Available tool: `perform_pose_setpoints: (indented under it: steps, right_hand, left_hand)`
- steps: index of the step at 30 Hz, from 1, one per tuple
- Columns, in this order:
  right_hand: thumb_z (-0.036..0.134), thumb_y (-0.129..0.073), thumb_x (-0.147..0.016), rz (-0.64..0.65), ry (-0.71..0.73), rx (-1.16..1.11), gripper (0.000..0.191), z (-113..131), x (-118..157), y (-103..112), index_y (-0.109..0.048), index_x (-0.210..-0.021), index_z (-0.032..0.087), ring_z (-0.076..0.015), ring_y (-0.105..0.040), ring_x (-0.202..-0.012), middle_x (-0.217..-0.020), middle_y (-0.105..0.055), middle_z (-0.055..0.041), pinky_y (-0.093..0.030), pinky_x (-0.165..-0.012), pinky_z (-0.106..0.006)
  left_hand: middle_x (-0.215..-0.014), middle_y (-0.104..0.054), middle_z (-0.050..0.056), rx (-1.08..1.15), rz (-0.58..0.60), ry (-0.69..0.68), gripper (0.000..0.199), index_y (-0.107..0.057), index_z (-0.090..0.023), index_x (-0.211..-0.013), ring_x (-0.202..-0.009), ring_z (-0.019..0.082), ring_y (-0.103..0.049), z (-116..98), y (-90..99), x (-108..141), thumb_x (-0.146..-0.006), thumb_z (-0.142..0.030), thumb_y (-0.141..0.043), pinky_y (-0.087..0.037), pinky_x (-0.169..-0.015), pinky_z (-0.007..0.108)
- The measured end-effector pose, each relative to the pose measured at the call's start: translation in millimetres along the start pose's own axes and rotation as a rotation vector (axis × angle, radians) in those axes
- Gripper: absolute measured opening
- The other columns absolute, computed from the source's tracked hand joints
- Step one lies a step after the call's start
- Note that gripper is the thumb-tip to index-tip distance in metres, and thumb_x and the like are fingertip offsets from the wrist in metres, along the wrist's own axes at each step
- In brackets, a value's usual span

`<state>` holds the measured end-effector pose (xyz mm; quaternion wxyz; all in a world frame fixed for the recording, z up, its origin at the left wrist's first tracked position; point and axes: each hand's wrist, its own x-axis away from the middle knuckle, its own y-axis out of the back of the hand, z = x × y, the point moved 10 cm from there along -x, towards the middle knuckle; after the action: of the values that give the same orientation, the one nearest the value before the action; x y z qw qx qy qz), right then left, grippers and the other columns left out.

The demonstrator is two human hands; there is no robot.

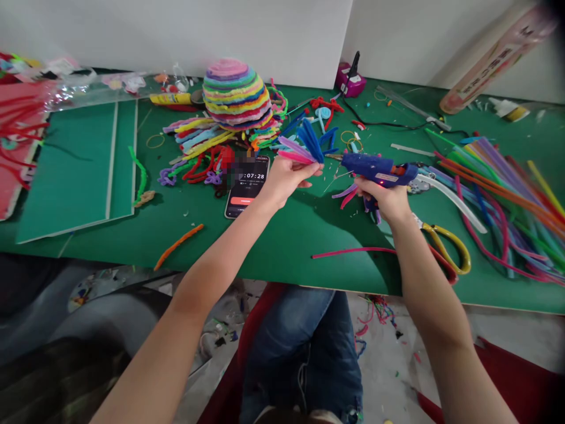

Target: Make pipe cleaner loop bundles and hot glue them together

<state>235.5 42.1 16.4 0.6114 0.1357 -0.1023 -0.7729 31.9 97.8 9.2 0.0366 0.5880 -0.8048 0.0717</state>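
Note:
My left hand [292,178] pinches a fan of blue, pink and purple pipe cleaners [309,140] by its gathered end. My right hand [388,197] is wrapped round the handle of a blue glue gun [366,165], whose nozzle points left, close to the gathered end. Whether the nozzle touches it I cannot tell. A white glue stick [457,199] sticks out of the gun's back. Below the gun lie pink and purple pipe cleaner pieces [348,195]. A phone [247,191] showing a timer lies beside my left wrist.
A striped, multicoloured dome [236,94] stands at the back. Yellow-handled scissors [454,247] and many loose pipe cleaners [512,200] lie at the right. Green boards [75,165] are at the left, a pink bottle [494,62] at the back right. A black cable crosses the table [282,247].

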Motion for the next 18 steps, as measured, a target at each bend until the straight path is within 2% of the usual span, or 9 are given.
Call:
perform_pose_setpoints:
  steps: [7,18]
  right_hand:
    - [0.042,-0.073,-0.068,0.005,0.0,0.01,0.027,-4.0,-1.4,-0.5,-0.054,-0.061,0.023,-0.0125,-0.046,-0.053,-0.058,-0.051,0.0021,-0.043,-0.054,-0.032]
    - [0.037,-0.074,-0.067,0.009,-0.034,0.039,0.029,-0.8,0.6,0.5,-0.051,-0.059,0.022,-0.0112,-0.044,-0.052,-0.055,-0.05,0.0033,-0.037,-0.052,-0.03]
  left_hand:
    - [-0.091,-0.074,0.008,-0.075,0.021,-0.017,0.015,-0.067,-0.012,-0.086,-0.083,0.014,-0.071,-2.5,-2.9,1.8,-0.08,-0.025,-0.069,-0.05,-0.057,0.017]
    - [-0.089,-0.074,0.008,-0.104,0.035,0.003,0.02,-0.067,-0.014,-0.087,-0.085,0.016,-0.071,0.9,-3.0,0.8,-0.079,-0.032,-0.07,-0.053,-0.064,0.021]
